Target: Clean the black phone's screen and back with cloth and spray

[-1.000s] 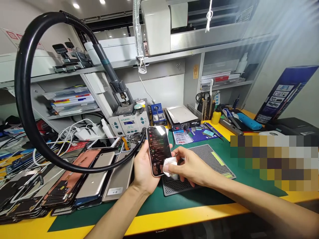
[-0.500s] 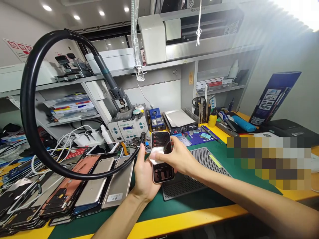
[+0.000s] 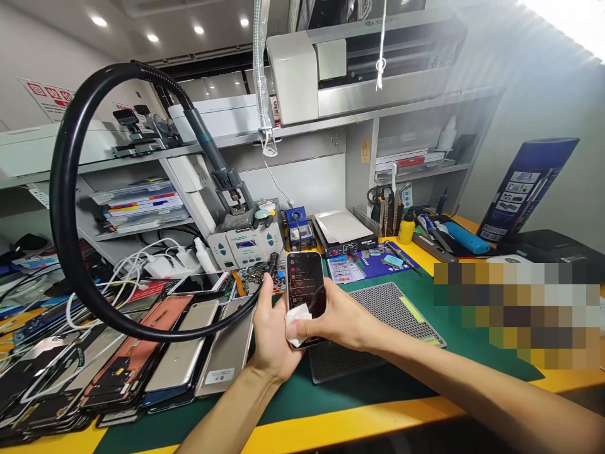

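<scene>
A smartphone with a dark, lit screen stands tilted up in front of me. My left hand grips it from the left and below, thumb along its side. A crumpled white tissue is pressed against the lower left part of the screen under the thumb of my right hand. The right fingers pass behind the phone's right edge and are partly hidden. Beneath the hands lies a grey perforated mat on the green work mat.
Stacked phones and phone parts lie at the left. A thick black hose loops in front of the hot-air station. Behind stand a flat black device, a yellow bottle and a tool holder. The right side is pixelated.
My right hand has moved the tissue down the screen, from the middle to the lower left part. My left hand still holds the phone. The whole view has shifted slightly.
</scene>
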The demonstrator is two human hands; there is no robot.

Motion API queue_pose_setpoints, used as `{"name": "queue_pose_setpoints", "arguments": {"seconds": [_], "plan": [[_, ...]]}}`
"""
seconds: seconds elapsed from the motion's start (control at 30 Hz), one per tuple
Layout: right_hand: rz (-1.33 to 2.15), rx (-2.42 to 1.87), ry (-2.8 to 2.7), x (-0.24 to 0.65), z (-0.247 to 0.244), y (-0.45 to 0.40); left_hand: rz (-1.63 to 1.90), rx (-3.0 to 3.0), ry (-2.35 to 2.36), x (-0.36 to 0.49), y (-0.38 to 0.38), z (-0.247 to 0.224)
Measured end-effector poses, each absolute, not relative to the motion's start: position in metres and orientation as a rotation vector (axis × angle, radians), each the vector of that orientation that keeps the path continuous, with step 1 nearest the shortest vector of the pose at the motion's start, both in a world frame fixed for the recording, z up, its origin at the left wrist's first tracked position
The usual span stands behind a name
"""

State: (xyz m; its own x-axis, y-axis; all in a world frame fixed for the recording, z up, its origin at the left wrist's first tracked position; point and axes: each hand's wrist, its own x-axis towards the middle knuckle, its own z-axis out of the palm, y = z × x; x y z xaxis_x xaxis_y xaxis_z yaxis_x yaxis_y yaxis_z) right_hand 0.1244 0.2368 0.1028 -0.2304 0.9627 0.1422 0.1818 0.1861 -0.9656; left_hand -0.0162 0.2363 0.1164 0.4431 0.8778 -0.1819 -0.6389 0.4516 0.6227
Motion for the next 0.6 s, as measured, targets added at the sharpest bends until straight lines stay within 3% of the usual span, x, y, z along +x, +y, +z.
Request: {"name": "queue_pose_setpoints", "arguments": {"seconds": [0.33, 0.6], "plan": [[0.921, -1.131, -1.443, 0.117, 0.128, 0.254, 0.958, 0.606, 0.536, -0.013, 0.231, 0.116], [1.025, -1.238, -1.309, 0.113, 0.131, 0.263, 0.963, 0.704, 0.577, -0.012, 0.231, 0.114]]}}
